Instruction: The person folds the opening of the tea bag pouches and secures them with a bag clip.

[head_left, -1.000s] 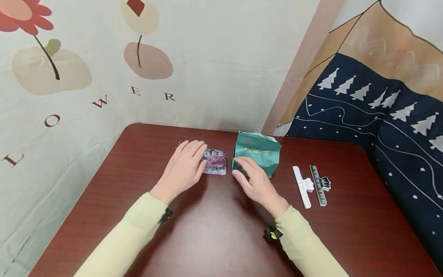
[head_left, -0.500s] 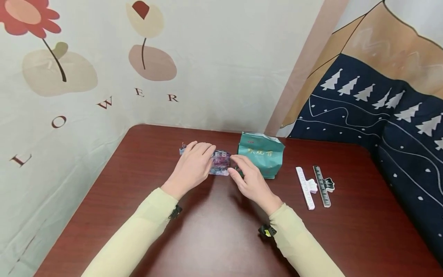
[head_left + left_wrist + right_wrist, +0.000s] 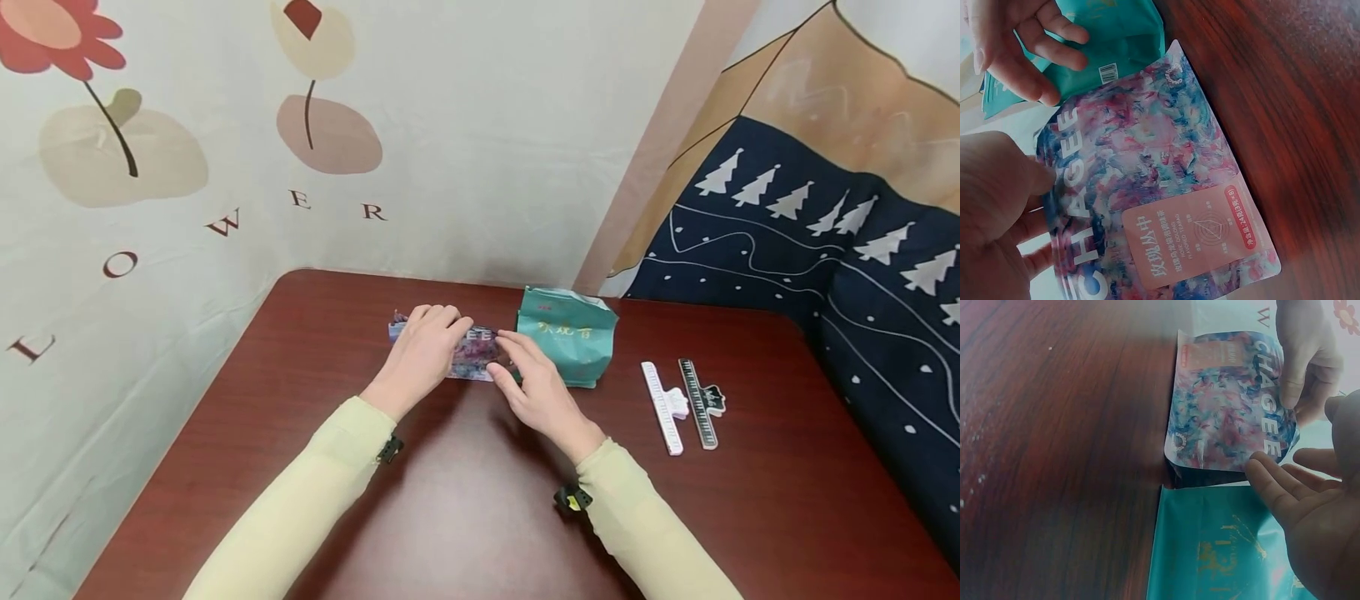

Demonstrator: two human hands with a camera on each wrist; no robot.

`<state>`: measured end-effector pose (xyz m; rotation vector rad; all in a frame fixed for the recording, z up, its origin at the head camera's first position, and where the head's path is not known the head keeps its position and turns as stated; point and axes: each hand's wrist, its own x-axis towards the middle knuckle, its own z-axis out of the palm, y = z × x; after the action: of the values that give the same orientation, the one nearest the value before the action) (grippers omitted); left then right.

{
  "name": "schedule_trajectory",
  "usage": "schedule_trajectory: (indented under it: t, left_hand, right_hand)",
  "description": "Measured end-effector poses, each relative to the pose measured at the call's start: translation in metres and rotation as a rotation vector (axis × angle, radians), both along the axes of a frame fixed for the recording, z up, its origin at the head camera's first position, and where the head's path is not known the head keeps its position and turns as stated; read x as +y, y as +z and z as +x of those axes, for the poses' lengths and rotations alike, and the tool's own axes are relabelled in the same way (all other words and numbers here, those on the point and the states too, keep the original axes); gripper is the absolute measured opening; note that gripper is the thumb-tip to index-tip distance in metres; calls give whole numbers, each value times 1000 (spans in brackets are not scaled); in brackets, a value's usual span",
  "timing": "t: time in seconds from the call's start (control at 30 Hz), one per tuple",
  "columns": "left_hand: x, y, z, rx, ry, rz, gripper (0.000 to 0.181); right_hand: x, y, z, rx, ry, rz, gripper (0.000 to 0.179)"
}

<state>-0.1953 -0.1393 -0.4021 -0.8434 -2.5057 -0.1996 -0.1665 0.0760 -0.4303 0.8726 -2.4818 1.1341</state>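
The left hand (image 3: 420,354) has its grip pinched on the top of the colourful pouch (image 3: 1135,156), near the far edge of the worktop (image 3: 465,517). The right hand's (image 3: 542,392) grip is apart, fingertips by the pouch's side; I cannot tell if they touch. The green bag (image 3: 573,337) is beside it. A white clip (image 3: 663,408) and black clip (image 3: 699,404) lie toward the right edge.

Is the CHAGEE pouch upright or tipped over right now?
Upright: the pouch has its base on the table, and the left hand pinches its top edge.
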Motion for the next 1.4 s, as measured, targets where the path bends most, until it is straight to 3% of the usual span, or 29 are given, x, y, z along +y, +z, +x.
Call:
schedule_trajectory:
  t: [0.2,0.57,0.97,1.4]
  left_hand:
    - [-2,1,-1,-38,-36,15,29]
    - [-4,7,7,13,-88,7,30]
    - [-9,5,15,55,-122,5,31]
    - [-9,0,16,38,-145,12,14]
  right_hand:
    - [-2,1,2,10,-3,20,46]
    - [-1,0,2,16,1,17,47]
    - [-2,-1,3,24,8,35,42]
    - [-6,-1,-3,39,-6,113,30]
